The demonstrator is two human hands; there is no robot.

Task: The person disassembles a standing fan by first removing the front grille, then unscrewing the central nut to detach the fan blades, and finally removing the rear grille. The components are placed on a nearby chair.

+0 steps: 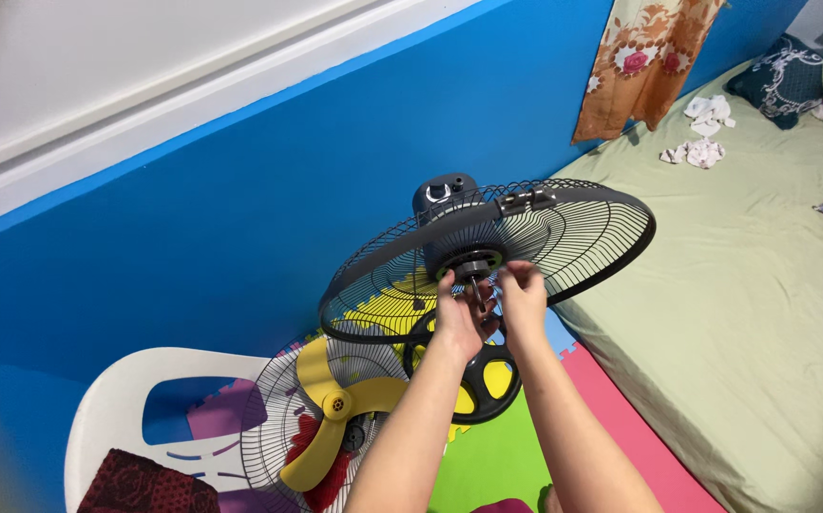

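Blue wall behind: your left hand and right hand pinch, fingers closed, at the shaft in the rear grille. Blade lies on chair. Keep grip centred.

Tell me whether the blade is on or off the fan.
Off. The yellow blade lies on the front grille below, while both hands work at the bare motor shaft inside the rear grille.

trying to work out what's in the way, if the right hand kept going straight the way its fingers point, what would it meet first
Most likely the fan's hub ring around the bare motor shaft: the right hand points up at it, inside the rear guard. Depth is unclear.
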